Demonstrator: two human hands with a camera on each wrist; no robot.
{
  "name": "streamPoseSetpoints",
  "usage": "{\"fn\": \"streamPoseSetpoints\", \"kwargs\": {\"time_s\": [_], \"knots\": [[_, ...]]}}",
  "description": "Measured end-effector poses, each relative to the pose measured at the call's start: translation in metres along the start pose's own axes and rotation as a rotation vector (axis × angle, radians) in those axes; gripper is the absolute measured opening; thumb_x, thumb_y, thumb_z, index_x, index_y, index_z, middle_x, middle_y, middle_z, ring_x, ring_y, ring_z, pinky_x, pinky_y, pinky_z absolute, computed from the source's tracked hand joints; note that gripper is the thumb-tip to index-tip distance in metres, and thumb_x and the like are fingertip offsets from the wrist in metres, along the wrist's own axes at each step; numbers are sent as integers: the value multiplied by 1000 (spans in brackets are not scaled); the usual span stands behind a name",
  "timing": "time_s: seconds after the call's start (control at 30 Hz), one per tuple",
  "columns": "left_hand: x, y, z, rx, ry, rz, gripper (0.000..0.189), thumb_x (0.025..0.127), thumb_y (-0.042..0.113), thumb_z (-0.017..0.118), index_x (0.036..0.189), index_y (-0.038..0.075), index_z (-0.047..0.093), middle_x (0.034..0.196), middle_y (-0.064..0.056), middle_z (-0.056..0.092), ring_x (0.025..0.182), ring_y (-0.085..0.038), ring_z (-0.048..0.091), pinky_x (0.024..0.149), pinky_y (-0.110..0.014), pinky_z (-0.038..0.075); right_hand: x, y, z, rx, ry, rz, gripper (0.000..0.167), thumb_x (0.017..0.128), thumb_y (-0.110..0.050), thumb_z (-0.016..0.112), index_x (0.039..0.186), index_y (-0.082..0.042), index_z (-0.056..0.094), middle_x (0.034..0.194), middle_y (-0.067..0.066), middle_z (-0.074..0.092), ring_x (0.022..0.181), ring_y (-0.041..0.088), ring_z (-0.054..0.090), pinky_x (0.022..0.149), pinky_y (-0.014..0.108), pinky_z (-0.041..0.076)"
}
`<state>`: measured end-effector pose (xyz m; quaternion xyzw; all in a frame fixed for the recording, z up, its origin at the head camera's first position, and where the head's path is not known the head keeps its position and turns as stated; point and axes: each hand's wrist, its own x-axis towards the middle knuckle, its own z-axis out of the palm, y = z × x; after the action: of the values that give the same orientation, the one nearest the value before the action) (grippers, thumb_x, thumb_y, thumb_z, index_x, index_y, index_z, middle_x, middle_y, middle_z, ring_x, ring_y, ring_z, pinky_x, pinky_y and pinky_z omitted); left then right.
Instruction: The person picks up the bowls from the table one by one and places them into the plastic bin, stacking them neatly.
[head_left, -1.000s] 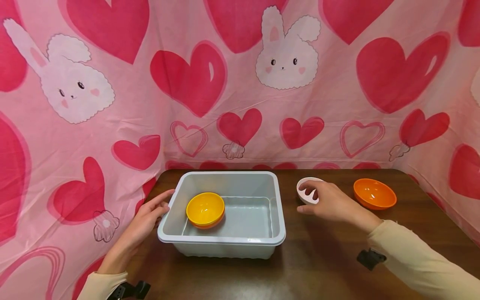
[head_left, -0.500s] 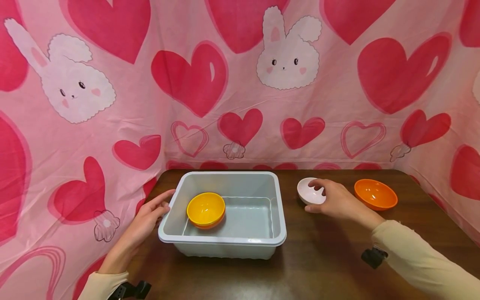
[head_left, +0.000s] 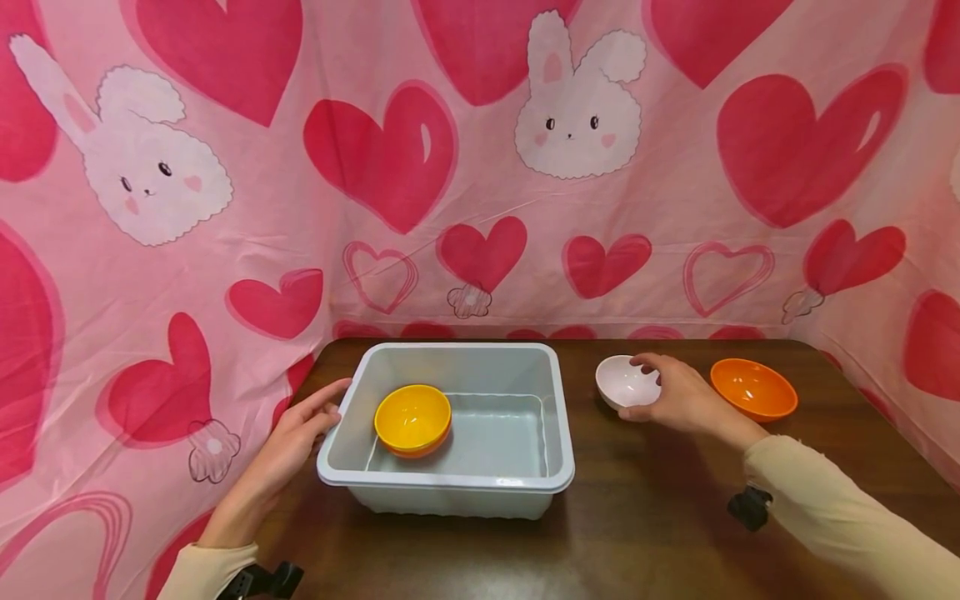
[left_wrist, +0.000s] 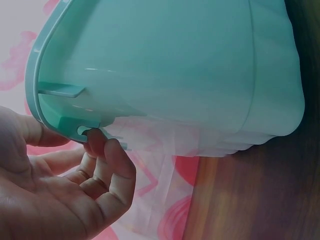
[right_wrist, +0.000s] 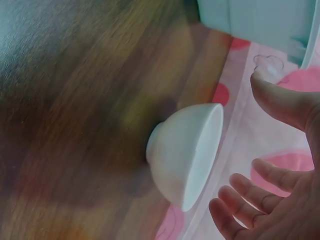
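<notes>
My left hand (head_left: 300, 429) holds the rim of a light grey plastic basin (head_left: 457, 482) at its left side, fingers curled under the edge in the left wrist view. Inside the basin, on the left, sits a yellow bowl (head_left: 412, 417) with orange showing beneath it. To the right of the basin, a small white bowl (head_left: 624, 385) stands upright on the table. Over this bowl's right side in the head view is my right hand (head_left: 678, 396). The right wrist view shows its fingers spread and apart from the white bowl (right_wrist: 182, 155).
An orange bowl (head_left: 752, 390) stands on the dark wooden table (head_left: 637, 517), right of the white bowl and behind my right wrist. A pink cloth (head_left: 480, 192) with hearts and rabbits hangs close behind the table and along both sides.
My right hand has drawn slightly to the right from over the white bowl, uncovering more of its inside. The white bowl, the basin and my left hand have stayed in place.
</notes>
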<state>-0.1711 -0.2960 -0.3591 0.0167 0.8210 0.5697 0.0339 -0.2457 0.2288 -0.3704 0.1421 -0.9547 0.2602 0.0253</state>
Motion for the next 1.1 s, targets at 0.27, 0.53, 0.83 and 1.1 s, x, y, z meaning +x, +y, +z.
{"fn": "streamPoseSetpoints", "kwargs": {"time_s": [0.27,0.53,0.83,1.1], "knots": [[1,0,0,0,7,14,55,108,8,49,161,0,38,110,-16,56,95,-22,55,82,-26,55,3,13,5,-2,25,16,91,72,-39,95,138,9,56,132,36,58,117,56,53,96,69,48],[1,1,1,1,11,6,55,108,8,49,161,0,37,111,-16,55,97,-22,56,84,-26,55,12,25,10,-9,32,37,104,70,-43,96,146,10,47,135,35,56,119,55,53,95,72,46],[1,1,1,-4,9,13,54,108,7,49,161,-1,38,109,-16,55,96,-22,56,82,-27,55,18,36,17,-21,-2,65,114,68,-49,95,150,10,41,139,37,52,122,57,50,96,76,44],[1,0,1,-6,8,10,55,108,7,49,161,-1,37,109,-16,55,95,-22,56,81,-27,55,20,41,22,4,3,39,114,67,-45,97,148,13,40,133,38,56,116,55,57,96,70,48]]}}
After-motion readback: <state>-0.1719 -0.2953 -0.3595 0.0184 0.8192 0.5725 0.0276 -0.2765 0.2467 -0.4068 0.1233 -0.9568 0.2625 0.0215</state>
